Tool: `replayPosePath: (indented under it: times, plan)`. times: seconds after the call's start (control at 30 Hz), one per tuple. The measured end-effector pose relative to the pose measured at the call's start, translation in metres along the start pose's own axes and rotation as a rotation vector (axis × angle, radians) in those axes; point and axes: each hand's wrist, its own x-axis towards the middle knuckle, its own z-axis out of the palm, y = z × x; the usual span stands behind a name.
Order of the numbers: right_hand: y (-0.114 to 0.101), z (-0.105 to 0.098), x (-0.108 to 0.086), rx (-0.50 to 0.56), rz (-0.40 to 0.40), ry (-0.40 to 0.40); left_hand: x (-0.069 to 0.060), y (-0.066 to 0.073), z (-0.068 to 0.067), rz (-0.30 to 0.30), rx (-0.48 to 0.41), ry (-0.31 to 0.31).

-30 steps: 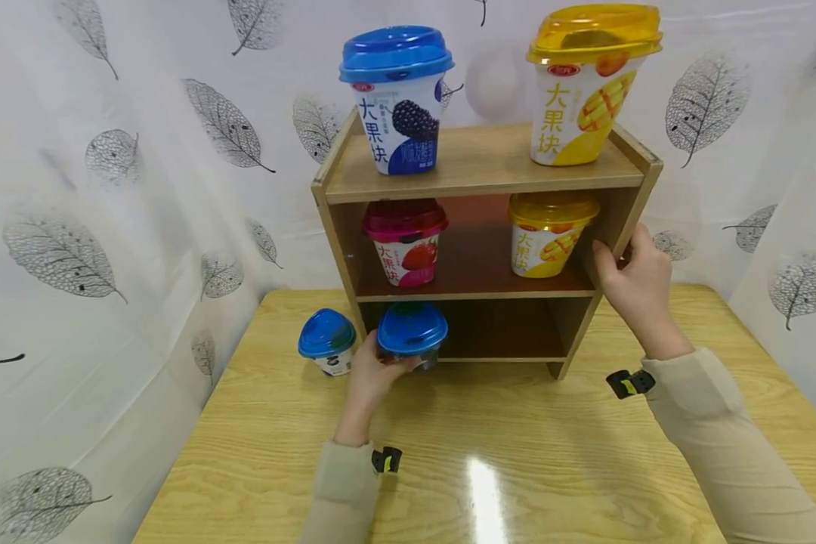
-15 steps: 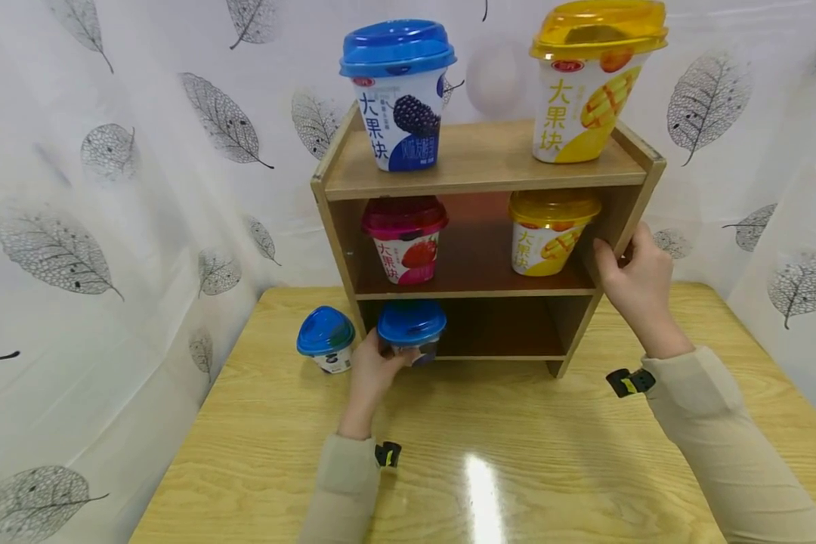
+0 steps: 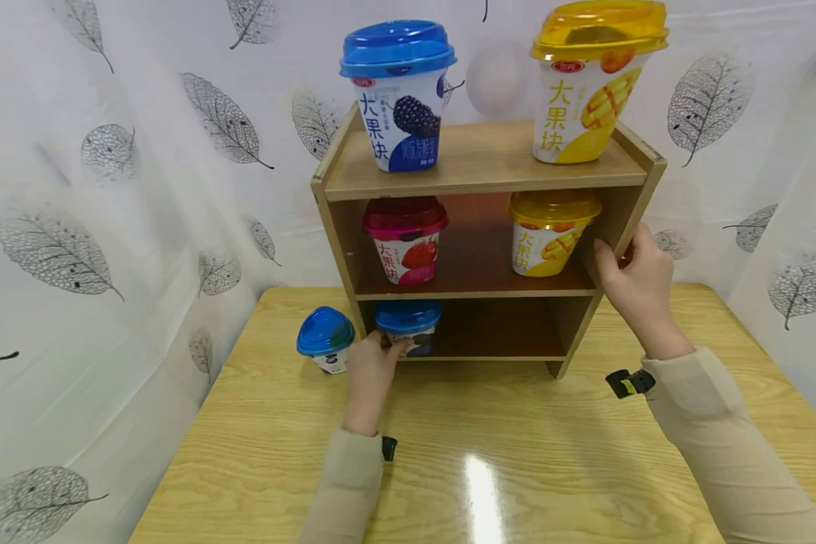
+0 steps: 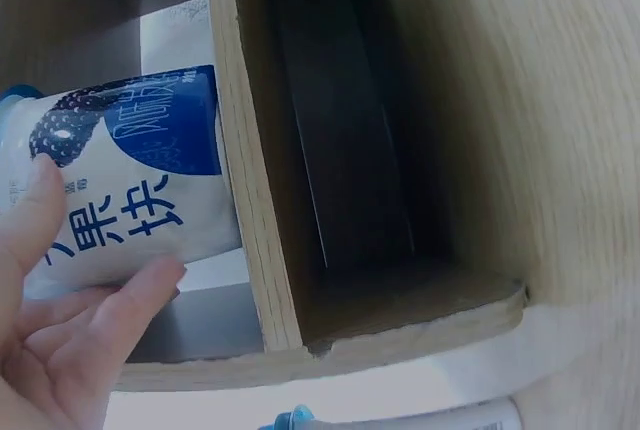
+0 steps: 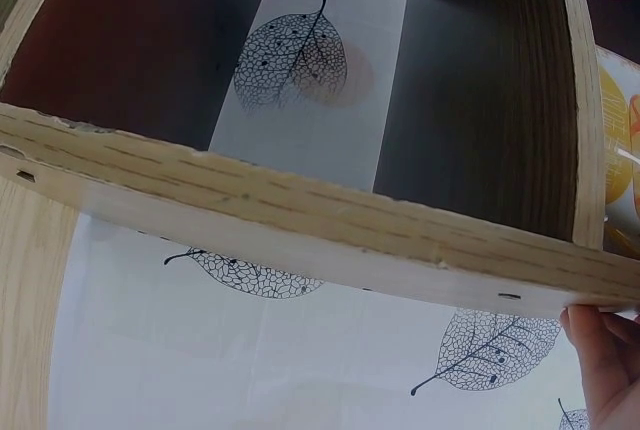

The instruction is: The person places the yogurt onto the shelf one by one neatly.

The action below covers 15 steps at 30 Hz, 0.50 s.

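A yogurt cup with a blue lid [image 3: 410,315] stands upright on the bottom board at the left end of the small wooden shelf [image 3: 496,181]. My left hand [image 3: 369,372] holds this cup from its left and front; in the left wrist view, thumb and fingers lie on either side of its white and blue wall [image 4: 165,140], which has a blackberry print. My right hand [image 3: 635,285] grips the front edge of the shelf's right side panel, its other fingers partly hidden behind. The right wrist view shows only some fingers [image 5: 600,365] at the panel.
Another blue-lidded yogurt cup [image 3: 326,340] stands on the wooden table [image 3: 258,438], left of the shelf. The middle board bears a pink-lidded cup [image 3: 406,240] and a yellow-lidded cup [image 3: 553,234]. On top are a larger blue-lidded cup [image 3: 401,98] and a larger yellow-lidded cup [image 3: 591,83].
My left hand has moved the blue-lidded cup back and slightly left, from the front edge into the bottom compartment. The right hand keeps its grip on the side panel.
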Motion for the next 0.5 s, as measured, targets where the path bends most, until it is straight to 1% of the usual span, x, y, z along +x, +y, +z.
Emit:
replayPosePath:
  times: [0.23,0.5]
  plan:
    - [0.0001,-0.0001,-0.0003,-0.005,0.003,0.003,0.0021,0.0029,0.001,-0.045,0.054,-0.017]
    - [0.0003,0.0,-0.0007,-0.003,0.008,0.009,0.0038,0.0056,0.004,-0.02,0.104,0.024]
